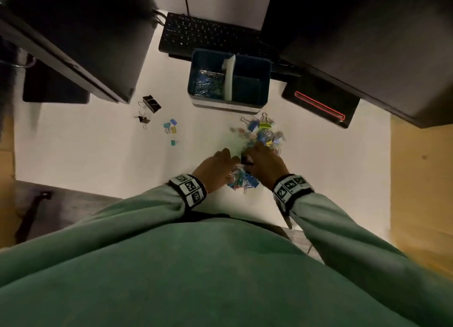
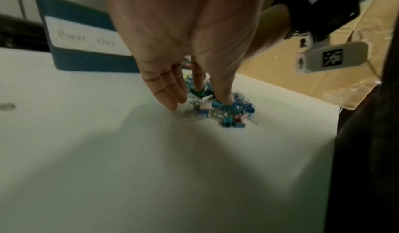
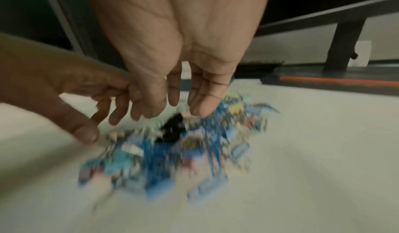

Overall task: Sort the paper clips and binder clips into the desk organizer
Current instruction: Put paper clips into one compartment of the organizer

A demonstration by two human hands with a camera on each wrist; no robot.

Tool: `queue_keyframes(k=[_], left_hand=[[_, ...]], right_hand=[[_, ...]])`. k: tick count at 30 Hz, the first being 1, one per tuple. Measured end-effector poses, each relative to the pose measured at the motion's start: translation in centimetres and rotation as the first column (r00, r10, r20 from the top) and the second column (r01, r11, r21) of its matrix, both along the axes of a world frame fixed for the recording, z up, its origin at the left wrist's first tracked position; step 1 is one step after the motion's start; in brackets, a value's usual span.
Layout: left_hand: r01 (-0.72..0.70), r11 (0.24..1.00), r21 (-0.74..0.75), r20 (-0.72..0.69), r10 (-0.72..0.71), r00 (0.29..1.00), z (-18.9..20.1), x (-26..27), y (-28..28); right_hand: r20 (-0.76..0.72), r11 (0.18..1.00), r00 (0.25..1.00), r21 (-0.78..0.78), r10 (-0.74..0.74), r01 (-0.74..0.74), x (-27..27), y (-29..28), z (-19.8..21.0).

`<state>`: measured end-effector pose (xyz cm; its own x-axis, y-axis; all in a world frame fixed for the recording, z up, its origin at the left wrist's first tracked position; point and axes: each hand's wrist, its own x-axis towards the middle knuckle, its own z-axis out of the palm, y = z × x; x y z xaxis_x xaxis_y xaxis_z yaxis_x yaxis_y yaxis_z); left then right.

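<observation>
The blue desk organizer (image 1: 262, 64) stands at the back of the white table; its left compartment holds paper clips (image 1: 208, 81). In the left wrist view its label (image 2: 86, 38) reads "Paper clips". A mixed pile of coloured clips (image 1: 263, 131) (image 2: 222, 114) (image 3: 172, 160) lies in front of it. Both hands hover over the pile's near part. My left hand (image 1: 217, 168) (image 2: 164, 83) (image 3: 64, 91) reaches down with loose fingers, its tips touching the clips. My right hand (image 1: 266, 165) (image 3: 172, 83) hangs with straight fingers over a black binder clip (image 1: 245, 160) (image 3: 172, 131). Neither hand plainly grips anything.
Two black binder clips (image 1: 152, 103) and a few small coloured ones (image 1: 171, 128) lie apart at the left. A keyboard (image 1: 208, 35) sits behind the organizer, dark monitors overhang both sides, and a black base with a red line (image 1: 318, 106) stands at the right. Cardboard (image 1: 421, 167) borders the table's right edge.
</observation>
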<state>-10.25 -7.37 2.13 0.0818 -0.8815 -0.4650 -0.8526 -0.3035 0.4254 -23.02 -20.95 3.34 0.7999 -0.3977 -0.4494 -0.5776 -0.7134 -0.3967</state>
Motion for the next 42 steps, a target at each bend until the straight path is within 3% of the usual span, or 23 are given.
queue_keyframes(k=[7, 12, 14, 16, 18, 20, 22, 24, 30, 32, 36, 39, 42], left_hand=[[-0.238, 0.969, -0.069, 0.012, 0.239, 0.971, -1.1, 0.6, -0.2], [-0.343, 0.923, -0.175, 0.075, 0.360, 0.930, -0.6, 2.3, 0.2], [-0.277, 0.933, -0.231, 0.148, 0.315, 0.938, 0.4, 1.3, -0.3], [-0.166, 0.954, -0.251, 0.128, 0.203, 0.971, 1.2, -0.9, -0.6], [-0.040, 0.981, -0.190, 0.091, 0.059, 0.994, 0.7, -3.1, -0.6], [0.043, 0.993, -0.113, 0.115, -0.030, 0.993, -0.5, -4.2, -0.4], [0.028, 0.995, -0.099, 0.114, -0.016, 0.993, -1.1, -3.9, -0.2], [0.012, 0.990, -0.137, 0.086, 0.000, 0.996, -1.1, -3.0, 0.0], [-0.051, 0.977, -0.209, 0.039, 0.060, 0.997, -1.5, -0.1, 2.3], [-0.076, 0.976, -0.206, 0.011, 0.080, 0.997, -1.3, 0.6, 3.0], [-0.090, 0.975, -0.204, 0.087, 0.109, 0.990, -1.3, 2.4, 4.6], [-0.107, 0.972, -0.207, 0.139, 0.138, 0.981, -0.9, 2.9, 4.8], [-0.089, 0.974, -0.210, 0.119, 0.116, 0.986, -0.6, 1.5, 3.4]], right_hand=[[0.059, 0.999, 0.998, 0.040, -0.038, 0.036, -3.7, -1.1, -2.1], [0.089, 0.983, 0.981, 0.075, -0.175, 0.169, -4.6, -3.5, -2.3], [0.102, 0.982, 0.978, 0.044, -0.185, 0.181, -4.7, -3.7, -1.9], [0.162, 0.989, 0.977, -0.006, -0.142, 0.145, -5.0, -3.2, -1.0], [0.190, 0.999, 0.981, -0.017, -0.024, 0.028, -5.4, -2.1, -0.3], [0.106, 0.989, 0.985, 0.035, 0.138, -0.143, -5.8, -0.8, 0.0], [-0.025, 0.968, 0.970, 0.075, 0.244, -0.241, -5.7, 0.1, 0.0], [-0.101, 0.972, 0.970, 0.092, 0.223, -0.214, -5.0, 0.4, -0.4], [0.020, 0.974, 0.975, 0.023, 0.223, -0.224, -2.6, 0.8, -1.7], [0.049, 0.981, 0.981, 0.052, 0.186, -0.189, -2.2, 0.5, -1.9], [0.119, 0.978, 0.991, 0.204, -0.061, 0.036, -2.0, -0.5, -1.9], [0.092, 0.944, 0.981, 0.300, -0.174, 0.139, -2.2, -1.3, -1.2], [0.161, 0.867, 0.932, 0.444, -0.324, 0.225, -1.2, -2.4, 0.7]])
